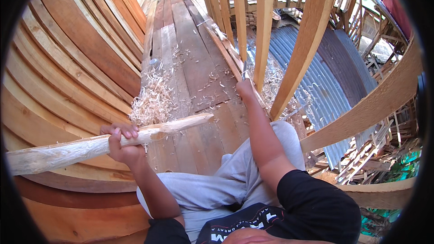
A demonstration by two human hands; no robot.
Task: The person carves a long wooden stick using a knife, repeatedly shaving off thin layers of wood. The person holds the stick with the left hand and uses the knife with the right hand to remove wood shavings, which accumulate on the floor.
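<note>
A long, pale, peeled wooden pole [81,150] runs in from the left edge, its notched and tapered end pointing right above the floorboards. My left hand [124,143] is closed around it, thumb and fingers wrapped over the wood a little way back from the notch. Farther off, my right hand [245,89] is closed on a knife, whose narrow metal blade [244,70] points away from me beside the railing posts. The blade is apart from the pole, and the knife's handle is hidden in my fist.
Curly wood shavings [153,99] are heaped on the plank floor [194,68], left of centre. Curved board siding [68,63] rises at the left. Upright wooden posts [264,31] line the right, with corrugated metal sheets [316,77] and scrap wood below. My legs [212,183] are folded in front.
</note>
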